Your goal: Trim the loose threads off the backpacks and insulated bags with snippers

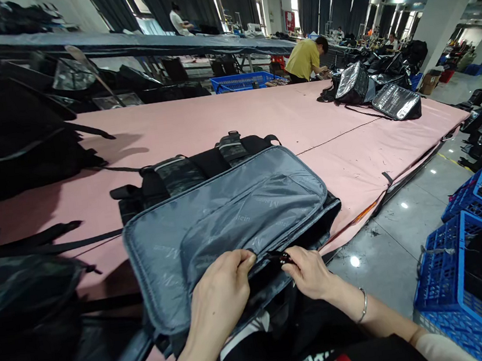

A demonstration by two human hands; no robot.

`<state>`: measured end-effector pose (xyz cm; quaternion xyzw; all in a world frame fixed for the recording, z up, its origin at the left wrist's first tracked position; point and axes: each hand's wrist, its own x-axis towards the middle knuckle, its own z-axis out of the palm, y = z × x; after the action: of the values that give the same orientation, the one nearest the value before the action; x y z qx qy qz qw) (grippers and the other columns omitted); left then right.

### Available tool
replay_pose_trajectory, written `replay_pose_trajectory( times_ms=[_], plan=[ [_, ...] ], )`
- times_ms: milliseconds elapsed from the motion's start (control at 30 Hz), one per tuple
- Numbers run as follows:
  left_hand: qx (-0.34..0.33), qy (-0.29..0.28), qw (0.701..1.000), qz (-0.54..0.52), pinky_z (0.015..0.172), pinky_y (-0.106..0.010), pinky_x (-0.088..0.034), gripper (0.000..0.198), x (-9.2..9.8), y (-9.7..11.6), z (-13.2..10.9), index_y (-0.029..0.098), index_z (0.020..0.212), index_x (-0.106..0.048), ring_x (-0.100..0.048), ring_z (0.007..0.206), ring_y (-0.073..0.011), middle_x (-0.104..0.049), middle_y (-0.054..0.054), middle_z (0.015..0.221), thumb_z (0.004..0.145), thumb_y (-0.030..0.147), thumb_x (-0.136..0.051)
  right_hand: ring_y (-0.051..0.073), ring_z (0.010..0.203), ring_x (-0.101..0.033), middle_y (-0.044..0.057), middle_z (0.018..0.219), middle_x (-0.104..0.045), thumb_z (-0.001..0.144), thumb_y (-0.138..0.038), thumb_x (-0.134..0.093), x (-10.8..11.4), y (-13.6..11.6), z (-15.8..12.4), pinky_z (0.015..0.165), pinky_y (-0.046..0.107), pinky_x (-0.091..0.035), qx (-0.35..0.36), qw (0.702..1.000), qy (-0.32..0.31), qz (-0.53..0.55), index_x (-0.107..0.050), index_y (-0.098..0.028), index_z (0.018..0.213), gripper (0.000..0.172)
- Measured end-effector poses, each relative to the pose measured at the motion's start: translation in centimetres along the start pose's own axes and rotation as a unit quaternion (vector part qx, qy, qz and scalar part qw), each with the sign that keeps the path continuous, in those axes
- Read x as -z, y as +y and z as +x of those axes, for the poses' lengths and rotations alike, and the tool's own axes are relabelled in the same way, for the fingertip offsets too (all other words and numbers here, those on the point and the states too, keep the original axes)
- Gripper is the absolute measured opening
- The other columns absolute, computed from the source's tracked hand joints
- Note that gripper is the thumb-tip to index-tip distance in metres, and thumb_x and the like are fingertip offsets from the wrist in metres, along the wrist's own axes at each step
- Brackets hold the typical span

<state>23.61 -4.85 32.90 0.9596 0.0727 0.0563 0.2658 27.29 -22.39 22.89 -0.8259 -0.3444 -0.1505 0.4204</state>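
A black camouflage backpack [187, 172] lies on the pink-covered table in front of me, its shoulder straps on the far side. Its grey-lined flap [155, 238] is folded open, showing printed lettering on the lining. My left hand [225, 288] pinches the near edge of that lining between thumb and fingers. Just to the right, my right hand [307, 269] is closed around small black thread snips [280, 256], whose tip points left toward the pinched spot. Below the hands the bag's dark opening shows; the exact bit between my left fingertips is hidden.
More dark bags [7, 139] are heaped at the left on the pink table [198, 115]. Silver-lined black bags [393, 100] lie at its far right end. Blue crates [441, 273] stand on the floor at right. A person in yellow [303, 60] bends beyond the table.
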Motion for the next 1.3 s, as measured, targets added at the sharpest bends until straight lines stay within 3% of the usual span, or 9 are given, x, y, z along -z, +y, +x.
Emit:
replay_pose_trajectory(
  times_ms=[400, 733, 933, 1200, 1300],
  plan=[
    [-0.002, 0.002, 1.0, 0.005, 0.078, -0.033, -0.045, 0.035, -0.2, -0.2, -0.1, 0.021, 0.08, -0.058, -0.062, 0.089, -0.0244, -0.067, -0.007, 0.089, 0.084, 0.042, -0.029, 0.017, 0.061, -0.053, 0.003, 0.071, -0.055, 0.101, -0.046, -0.017, 0.4, 0.0, 1.0, 0.054, 0.028, -0.035, 0.033, 0.998, -0.03, -0.05, -0.046, -0.02, 0.085, 0.042],
    [-0.023, 0.027, 0.999, -0.012, 0.073, -0.033, -0.045, 0.034, -0.3, -0.5, -0.1, 0.022, 0.076, -0.056, -0.062, 0.083, -0.0234, -0.067, -0.006, 0.083, 0.084, 0.043, -0.031, 0.015, 0.056, -0.051, 0.003, 0.066, -0.054, 0.102, -0.045, -0.02, 0.1, 0.0, 0.8, 0.051, 0.027, -0.036, 0.087, 0.995, 0.038, -0.011, -0.05, -0.018, 0.086, 0.043],
    [-0.038, 0.027, 0.999, -0.017, 0.073, -0.033, -0.045, 0.035, -0.4, -1.3, -0.3, 0.022, 0.078, -0.058, -0.062, 0.083, -0.0224, -0.067, -0.005, 0.084, 0.086, 0.044, -0.032, 0.015, 0.065, -0.053, 0.004, 0.076, -0.055, 0.102, -0.039, -0.029, 0.8, 0.3, 0.5, 0.058, 0.026, -0.042, 0.039, 0.995, 0.083, 0.033, -0.049, -0.017, 0.094, 0.031],
    [-0.2, 0.147, 0.968, 0.028, 0.074, -0.028, -0.045, 0.028, -1.9, -2.2, -1.1, 0.018, 0.088, -0.059, -0.06, 0.082, -0.0173, -0.065, -0.003, 0.086, 0.093, 0.039, -0.041, 0.017, 0.075, -0.052, 0.007, 0.086, -0.051, 0.101, -0.036, -0.028, 0.3, 0.5, 0.7, 0.067, 0.03, -0.047, 0.027, 0.99, 0.116, 0.077, -0.049, -0.016, 0.1, 0.029],
    [-0.213, 0.199, 0.952, 0.096, 0.073, -0.029, -0.044, 0.022, -2.8, -1.8, -1.4, 0.019, 0.09, -0.061, -0.058, 0.078, -0.0182, -0.066, -0.002, 0.085, 0.092, 0.034, -0.045, 0.018, 0.077, -0.052, 0.008, 0.086, -0.051, 0.101, -0.036, -0.028, 0.2, 0.4, 0.8, 0.068, 0.03, -0.047, 0.029, 0.988, 0.123, 0.083, -0.049, -0.016, 0.099, 0.029]
  ],
)
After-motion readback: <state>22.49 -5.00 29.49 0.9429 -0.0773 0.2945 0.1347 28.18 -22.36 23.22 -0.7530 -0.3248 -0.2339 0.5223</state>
